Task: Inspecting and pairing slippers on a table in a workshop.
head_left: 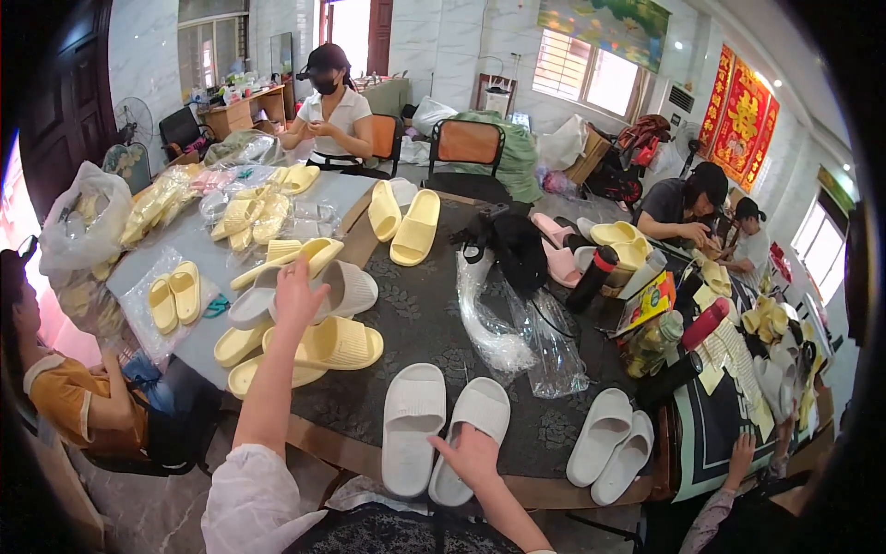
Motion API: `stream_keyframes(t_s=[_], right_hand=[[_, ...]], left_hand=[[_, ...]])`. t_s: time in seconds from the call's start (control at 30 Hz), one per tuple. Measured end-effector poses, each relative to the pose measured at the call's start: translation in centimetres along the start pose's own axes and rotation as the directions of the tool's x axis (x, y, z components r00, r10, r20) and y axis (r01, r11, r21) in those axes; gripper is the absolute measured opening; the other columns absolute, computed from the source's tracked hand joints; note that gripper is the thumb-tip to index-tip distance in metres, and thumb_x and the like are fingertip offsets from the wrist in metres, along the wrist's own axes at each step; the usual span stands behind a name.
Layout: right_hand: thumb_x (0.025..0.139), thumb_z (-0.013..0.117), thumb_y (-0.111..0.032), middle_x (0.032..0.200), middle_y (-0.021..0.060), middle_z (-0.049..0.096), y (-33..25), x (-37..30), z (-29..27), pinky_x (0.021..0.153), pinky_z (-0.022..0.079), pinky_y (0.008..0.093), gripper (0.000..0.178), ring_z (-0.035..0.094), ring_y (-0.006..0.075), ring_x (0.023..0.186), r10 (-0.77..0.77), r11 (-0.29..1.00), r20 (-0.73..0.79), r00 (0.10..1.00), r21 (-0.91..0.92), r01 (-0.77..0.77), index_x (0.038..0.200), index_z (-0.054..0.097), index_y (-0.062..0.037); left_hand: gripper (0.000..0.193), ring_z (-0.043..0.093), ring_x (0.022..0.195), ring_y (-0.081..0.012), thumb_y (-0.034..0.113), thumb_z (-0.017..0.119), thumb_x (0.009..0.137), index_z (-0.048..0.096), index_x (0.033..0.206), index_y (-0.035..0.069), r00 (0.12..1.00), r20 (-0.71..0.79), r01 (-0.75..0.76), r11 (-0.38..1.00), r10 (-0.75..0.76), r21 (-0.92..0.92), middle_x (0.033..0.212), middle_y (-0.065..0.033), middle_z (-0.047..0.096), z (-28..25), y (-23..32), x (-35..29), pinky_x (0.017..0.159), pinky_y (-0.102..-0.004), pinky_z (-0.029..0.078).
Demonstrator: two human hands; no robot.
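Note:
My left hand (297,297) reaches over a pile of slippers, fingers spread and thumb apart. Its fingertips are beside a yellow slipper (320,252) and a grey slipper (351,289); whether they touch is unclear. Lower in the pile lies another yellow slipper (355,344). My right hand (471,455) rests on the right slipper of a light grey pair, thumb stretched aside and fingers toward its strap (482,406). The pair's left slipper (413,420) lies alongside. Another grey pair (604,439) is further right.
Two yellow slippers (415,228) lie at the far side of the dark cloth. Clear plastic bags (494,328), a black cap (517,249) and bottles (591,279) lie or stand to the right. Bagged yellow slippers (175,297) are at left. Several people sit around.

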State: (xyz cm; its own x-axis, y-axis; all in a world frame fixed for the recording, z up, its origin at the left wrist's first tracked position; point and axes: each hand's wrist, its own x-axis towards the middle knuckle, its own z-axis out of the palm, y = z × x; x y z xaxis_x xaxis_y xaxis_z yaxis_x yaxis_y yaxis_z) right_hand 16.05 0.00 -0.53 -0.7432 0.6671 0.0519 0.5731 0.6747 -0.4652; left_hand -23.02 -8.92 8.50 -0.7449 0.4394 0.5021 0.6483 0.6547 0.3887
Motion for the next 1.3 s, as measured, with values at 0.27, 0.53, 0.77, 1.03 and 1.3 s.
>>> stream_keyframes(t_s=[0.27, 0.53, 0.77, 1.03, 1.3], right_hand=[[0.079, 0.064, -0.06, 0.081, 0.0204, 0.066, 0.0, -0.3, 1.0, 0.066, 0.052, 0.0471, 0.065, 0.066, 0.0371, 0.074, 0.073, 0.993, -0.044, 0.996, 0.097, -0.069, 0.098, 0.061, 0.0013], [0.079, 0.067, -0.05, 0.077, 0.0168, 0.065, 0.2, 0.1, 2.1, 0.063, 0.051, 0.0471, 0.051, 0.065, 0.0352, 0.07, 0.046, 0.999, -0.235, 0.971, 0.032, -0.039, 0.095, 0.062, -0.0028], [0.077, 0.07, -0.04, 0.062, 0.0104, 0.061, 1.6, -1.3, -1.7, 0.054, 0.048, 0.0451, 0.036, 0.061, 0.0322, 0.055, 0.21, 0.974, -0.284, 0.936, 0.139, -0.177, 0.076, 0.059, -0.005], [0.072, 0.074, -0.033, 0.062, 0.0115, 0.059, 9.1, -6.3, -10.4, 0.055, 0.046, 0.0434, 0.033, 0.058, 0.0325, 0.058, 0.363, 0.912, -0.612, 0.702, 0.081, -0.401, 0.071, 0.057, -0.0043], [0.077, 0.069, -0.033, 0.077, 0.0166, 0.06, 18.0, -7.4, -15.9, 0.066, 0.047, 0.049, 0.033, 0.06, 0.0385, 0.074, 0.48, 0.747, -0.662, 0.575, -0.034, -0.663, 0.079, 0.057, -0.0024]], left_hand=[[0.032, 0.061, 0.096, -0.0321, 0.006, 0.068, 0.079, 0.066, 0.111, 0.006, 0.846, -0.461, -0.335, 0.939, 0.266, -0.072, 0.1, -0.0102, 0.067, -0.6, 0.4, -1.6, 0.087, -0.0406, 0.047], [0.031, 0.062, 0.099, -0.0279, -0.001, 0.071, 0.077, 0.065, 0.107, 0.001, 0.591, -0.738, -0.478, 0.878, 0.326, 0.006, 0.109, -0.0111, 0.068, -8.5, 5.7, -5.7, 0.09, -0.0388, 0.045], [0.023, 0.058, 0.098, -0.0275, 0.023, 0.059, 0.09, 0.066, 0.105, 0.008, 0.491, -0.613, -0.654, 0.727, 0.619, 0.211, 0.111, -0.0073, 0.063, -12.7, 7.9, -11.6, 0.085, -0.0391, 0.045], [0.031, 0.059, 0.083, -0.0159, 0.017, 0.068, 0.072, 0.07, 0.103, 0.01, 0.46, -0.343, -0.883, 0.382, 0.819, -0.273, 0.108, -0.0014, 0.065, -10.2, 12.8, -18.2, 0.069, -0.0295, 0.042], [0.042, 0.061, 0.08, -0.0152, 0.011, 0.07, 0.069, 0.067, 0.111, 0.01, 0.457, -0.26, -0.791, 0.255, 0.85, -0.556, 0.106, -0.0003, 0.065, -0.6, 16.4, -22.9, 0.066, -0.0301, 0.046]])
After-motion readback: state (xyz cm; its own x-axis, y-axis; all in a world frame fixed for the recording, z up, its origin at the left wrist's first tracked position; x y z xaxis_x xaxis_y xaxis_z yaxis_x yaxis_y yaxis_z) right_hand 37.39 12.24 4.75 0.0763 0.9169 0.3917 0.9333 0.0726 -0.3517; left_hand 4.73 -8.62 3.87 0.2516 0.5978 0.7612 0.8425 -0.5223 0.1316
